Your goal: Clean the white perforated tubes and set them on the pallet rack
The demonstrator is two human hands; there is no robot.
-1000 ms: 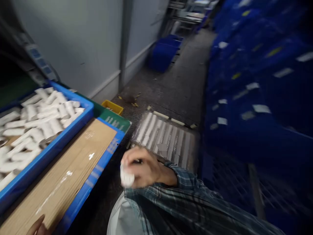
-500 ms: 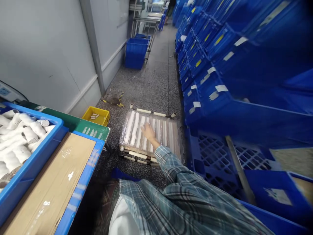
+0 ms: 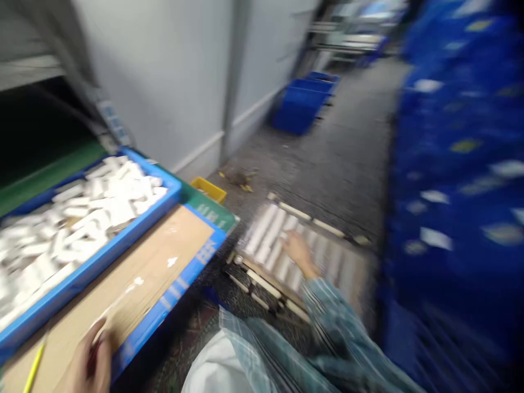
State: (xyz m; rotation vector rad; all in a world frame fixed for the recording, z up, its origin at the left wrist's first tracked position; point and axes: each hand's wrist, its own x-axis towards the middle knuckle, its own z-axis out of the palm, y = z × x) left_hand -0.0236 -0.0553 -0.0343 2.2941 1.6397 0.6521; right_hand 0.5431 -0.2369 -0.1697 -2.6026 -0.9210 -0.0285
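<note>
My right hand (image 3: pixel 298 250) reaches down to a clear plastic tray (image 3: pixel 355 273) near the floor. Its fingers are closed at the tips on a small white cylindrical piece (image 3: pixel 283 236), blurred by motion. Rows of white pieces (image 3: pixel 260 226) fill the left side of the tray. At the lower left, my left hand (image 3: pixel 88 357) is over a cardboard sheet (image 3: pixel 164 254), its fingers curled and their tips close together. Whatever is between them is dark and smeared. A yellow pen-like stick (image 3: pixel 35 363) lies beside it.
A blue bin (image 3: pixel 174 191) heaped with white tubular pieces stands on the green table (image 3: pixel 213 210). Behind the table corner is a yellow box (image 3: pixel 210 190). Stacked blue crates (image 3: pixel 458 262) line the right side. Farther along the aisle stands a blue tub (image 3: pixel 298 106).
The view has swung left, showing more of the table and bin. My left hand has come into sight over the cardboard. The right hand stays over the tray.
</note>
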